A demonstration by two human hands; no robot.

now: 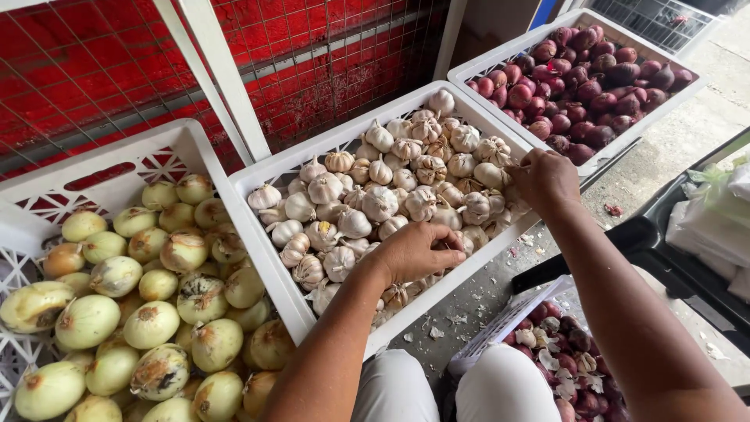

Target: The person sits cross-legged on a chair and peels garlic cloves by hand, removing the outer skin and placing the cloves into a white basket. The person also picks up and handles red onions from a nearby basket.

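Note:
A white plastic crate (pixel 258 181) in the middle holds many garlic bulbs (pixel 380 202). My left hand (pixel 416 252) reaches into its near side, fingers curled down among the bulbs; what it grips is hidden. My right hand (pixel 544 177) is at the crate's right edge, fingers pinched on a garlic bulb (pixel 500 150) there. Both forearms come up from the lower right.
A white crate (pixel 181 134) of pale yellow onions (pixel 148 324) stands at left. A crate (pixel 508 59) of red onions (pixel 582 82) sits at upper right. Between my knees a basket (pixel 500 327) holds small red onions. Red mesh fills the back, grey concrete floor with peel scraps below.

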